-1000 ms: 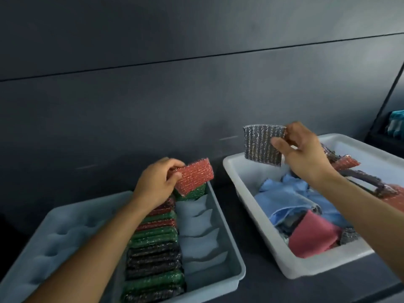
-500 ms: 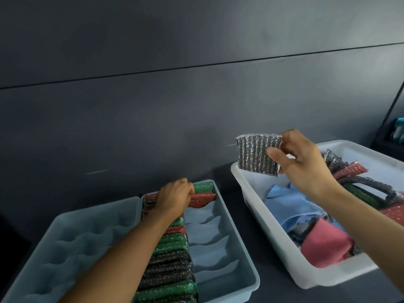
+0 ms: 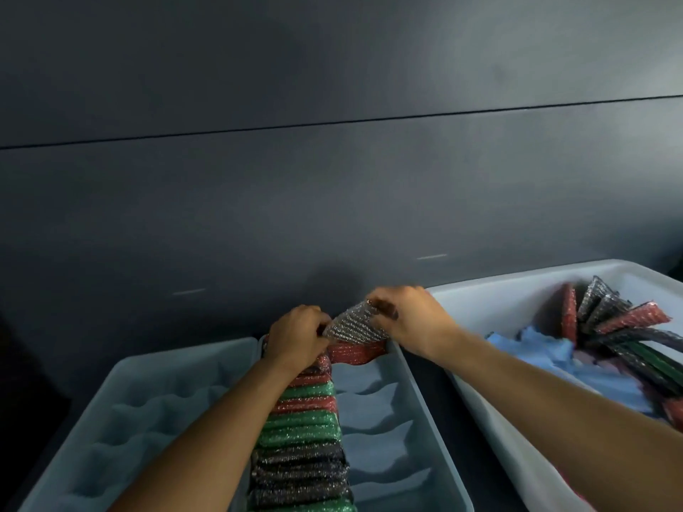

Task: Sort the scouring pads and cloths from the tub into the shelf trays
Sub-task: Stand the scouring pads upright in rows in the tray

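A silver scouring pad [image 3: 353,325] is tilted over the far end of the blue-grey shelf tray [image 3: 436,412]. My right hand [image 3: 410,319] pinches its upper right edge and my left hand [image 3: 295,336] holds its left corner. Below it, a row of red, green and black scouring pads [image 3: 303,430] stands on edge in the tray's middle column, with a red pad [image 3: 354,352] at the far end. The white tub [image 3: 491,408] at right holds blue cloths [image 3: 532,349] and a fan of more pads [image 3: 621,327].
A second blue-grey tray [image 3: 148,412] with wavy dividers sits at the left, touching the first. The right column of the filled tray has wavy empty slots [image 3: 380,426]. A dark wall panel rises directly behind the trays and tub.
My right hand carried the silver pad left from above the tub to the tray's far end. My left hand left the red pad in the row and took the silver pad's corner.
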A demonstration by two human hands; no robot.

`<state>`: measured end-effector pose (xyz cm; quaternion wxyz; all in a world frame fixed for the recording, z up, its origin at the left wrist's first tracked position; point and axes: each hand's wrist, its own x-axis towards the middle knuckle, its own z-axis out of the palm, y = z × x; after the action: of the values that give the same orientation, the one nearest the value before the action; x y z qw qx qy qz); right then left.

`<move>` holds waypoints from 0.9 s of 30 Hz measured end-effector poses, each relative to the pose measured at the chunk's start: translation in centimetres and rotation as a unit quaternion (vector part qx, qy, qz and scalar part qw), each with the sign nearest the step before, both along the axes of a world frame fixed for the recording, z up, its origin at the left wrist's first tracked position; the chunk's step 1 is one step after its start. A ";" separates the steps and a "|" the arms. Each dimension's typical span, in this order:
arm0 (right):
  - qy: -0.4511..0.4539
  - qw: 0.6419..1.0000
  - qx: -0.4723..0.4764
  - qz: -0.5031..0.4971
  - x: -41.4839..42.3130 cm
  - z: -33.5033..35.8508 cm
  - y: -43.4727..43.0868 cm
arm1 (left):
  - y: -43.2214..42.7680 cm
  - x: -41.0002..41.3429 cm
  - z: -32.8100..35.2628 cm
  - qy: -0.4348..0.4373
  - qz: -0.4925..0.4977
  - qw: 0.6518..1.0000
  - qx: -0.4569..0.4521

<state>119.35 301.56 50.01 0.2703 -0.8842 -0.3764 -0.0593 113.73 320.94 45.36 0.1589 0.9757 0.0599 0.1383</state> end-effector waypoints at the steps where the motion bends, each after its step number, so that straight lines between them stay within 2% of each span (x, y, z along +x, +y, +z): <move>1: -0.036 0.997 -0.068 -0.003 0.0 -0.1 0.7 | 0.2 0.0 -0.1 -0.002 -0.005 1.000 -0.013; 5: -0.162 0.953 -0.257 0.009 -0.9 -0.5 3.4 | 0.4 -0.2 -0.2 -0.005 -0.006 0.999 -0.039; 9: -0.197 0.924 -0.325 0.029 -1.3 -1.5 5.0 | 0.5 -0.4 -0.1 -0.003 -0.020 0.999 -0.027; 14: -0.194 0.922 -0.330 0.049 -1.0 -2.7 5.4 | 0.4 -0.9 0.3 0.023 -0.026 0.999 -0.021; 20: -0.114 0.965 -0.238 -0.006 -0.3 -2.6 3.9 | 0.3 -1.7 -0.2 0.007 -0.024 1.000 -0.015; 23: -0.104 0.964 -0.244 -0.030 -0.4 -3.1 3.5 | 0.0 -2.2 -0.6 -0.012 -0.038 0.999 -0.012; 27: -0.085 0.965 -0.248 -0.002 -0.6 -3.6 4.2 | -0.7 -2.4 -0.4 -0.034 -0.020 0.999 0.026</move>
<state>118.72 305.72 46.40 0.0090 -0.9160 -0.3991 -0.0393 111.36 320.21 44.95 0.1377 0.9753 0.0313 0.1697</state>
